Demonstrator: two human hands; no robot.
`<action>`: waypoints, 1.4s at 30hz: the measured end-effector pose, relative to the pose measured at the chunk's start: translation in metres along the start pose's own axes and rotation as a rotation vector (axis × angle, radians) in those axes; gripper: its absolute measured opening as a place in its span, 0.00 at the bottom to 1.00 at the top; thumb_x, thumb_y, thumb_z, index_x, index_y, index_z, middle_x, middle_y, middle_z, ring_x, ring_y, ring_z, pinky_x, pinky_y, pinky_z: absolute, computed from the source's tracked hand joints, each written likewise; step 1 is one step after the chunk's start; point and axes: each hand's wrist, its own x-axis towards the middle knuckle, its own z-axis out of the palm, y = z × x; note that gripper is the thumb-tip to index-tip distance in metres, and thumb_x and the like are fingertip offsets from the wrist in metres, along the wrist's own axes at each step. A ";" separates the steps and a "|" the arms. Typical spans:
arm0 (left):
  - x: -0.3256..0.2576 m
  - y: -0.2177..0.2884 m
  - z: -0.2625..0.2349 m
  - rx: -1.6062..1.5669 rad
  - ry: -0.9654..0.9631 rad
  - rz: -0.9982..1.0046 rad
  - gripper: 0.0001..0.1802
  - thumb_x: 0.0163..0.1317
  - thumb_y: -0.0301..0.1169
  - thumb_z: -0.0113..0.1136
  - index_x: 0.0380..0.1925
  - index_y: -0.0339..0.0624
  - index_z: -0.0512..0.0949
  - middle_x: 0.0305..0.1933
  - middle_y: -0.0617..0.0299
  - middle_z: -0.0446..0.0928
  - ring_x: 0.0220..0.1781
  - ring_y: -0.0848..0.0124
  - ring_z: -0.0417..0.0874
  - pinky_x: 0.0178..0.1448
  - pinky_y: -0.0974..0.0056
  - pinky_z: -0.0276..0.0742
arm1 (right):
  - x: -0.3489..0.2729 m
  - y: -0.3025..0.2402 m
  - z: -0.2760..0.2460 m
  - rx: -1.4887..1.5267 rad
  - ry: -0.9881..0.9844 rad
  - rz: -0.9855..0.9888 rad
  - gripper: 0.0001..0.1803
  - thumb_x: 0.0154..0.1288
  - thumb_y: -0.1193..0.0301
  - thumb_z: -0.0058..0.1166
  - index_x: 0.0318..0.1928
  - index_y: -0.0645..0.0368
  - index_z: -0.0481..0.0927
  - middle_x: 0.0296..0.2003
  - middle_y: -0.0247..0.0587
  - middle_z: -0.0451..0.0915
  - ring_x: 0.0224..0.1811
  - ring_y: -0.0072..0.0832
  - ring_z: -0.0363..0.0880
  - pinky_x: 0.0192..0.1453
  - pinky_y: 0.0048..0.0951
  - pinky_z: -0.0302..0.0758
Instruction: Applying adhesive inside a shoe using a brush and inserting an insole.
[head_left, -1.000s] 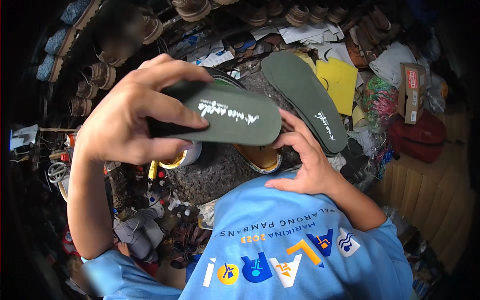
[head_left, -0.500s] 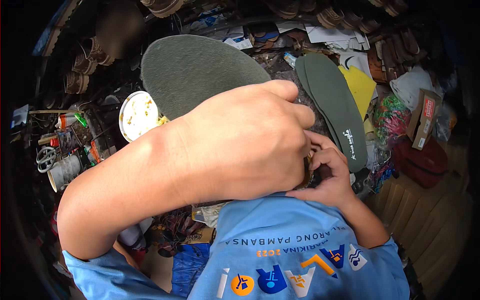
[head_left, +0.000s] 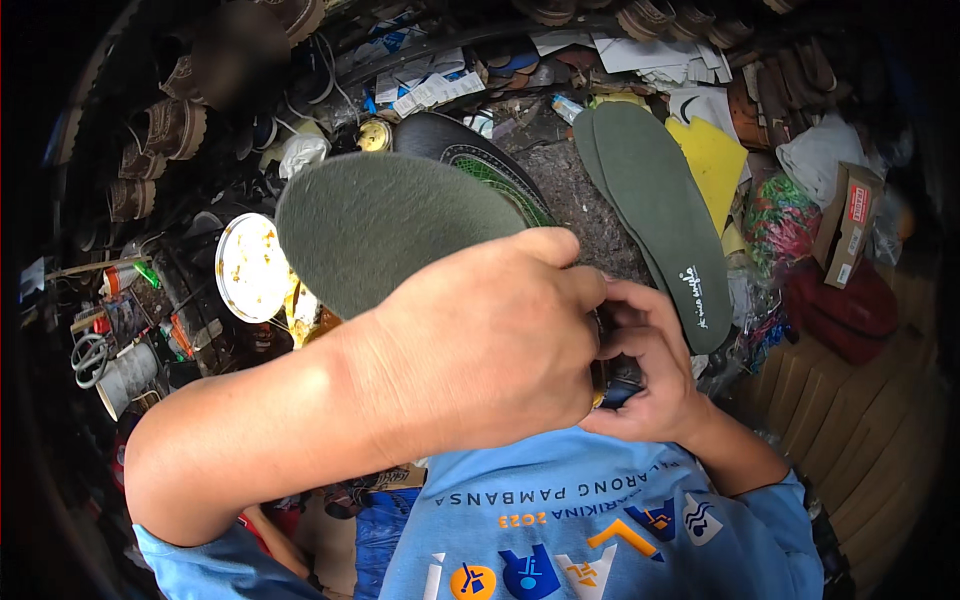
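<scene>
The green insole (head_left: 385, 225) has tipped lower, left hand (head_left: 480, 350) pinching it, right hand (head_left: 640, 375) closed on a dark object (head_left: 612, 375).

At the right edge of the frame I see a small brown cardboard box (head_left: 848, 222) with a red-and-white label (head_left: 859, 203), tilted against the clutter.

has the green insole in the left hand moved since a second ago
Yes. The held insole has swung left, toward the white lid, away from the insoles on the bench; the left hand now shows its rough underside.
</scene>
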 end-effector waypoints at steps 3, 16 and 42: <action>0.003 0.006 0.003 -0.012 -0.013 -0.016 0.06 0.45 0.40 0.64 0.15 0.55 0.85 0.25 0.75 0.80 0.43 0.70 0.80 0.51 0.64 0.70 | 0.009 -0.023 -0.009 -0.613 -0.012 -0.536 0.12 0.57 0.65 0.69 0.41 0.47 0.83 0.47 0.38 0.81 0.53 0.35 0.78 0.59 0.47 0.72; -0.012 -0.019 -0.041 -0.072 0.150 -0.182 0.21 0.47 0.28 0.74 0.45 0.44 0.90 0.55 0.58 0.85 0.62 0.56 0.81 0.63 0.50 0.80 | 0.018 -0.055 0.016 -1.028 -0.521 -0.424 0.12 0.58 0.70 0.61 0.43 0.60 0.83 0.19 0.29 0.75 0.27 0.29 0.77 0.45 0.47 0.69; 0.003 0.091 -0.049 -0.183 0.198 -0.757 0.25 0.48 0.08 0.57 0.45 0.37 0.90 0.47 0.44 0.88 0.42 0.46 0.91 0.48 0.55 0.86 | 0.015 -0.044 0.053 -1.098 -0.356 -0.396 0.09 0.65 0.70 0.56 0.44 0.58 0.80 0.22 0.34 0.81 0.23 0.33 0.80 0.38 0.50 0.65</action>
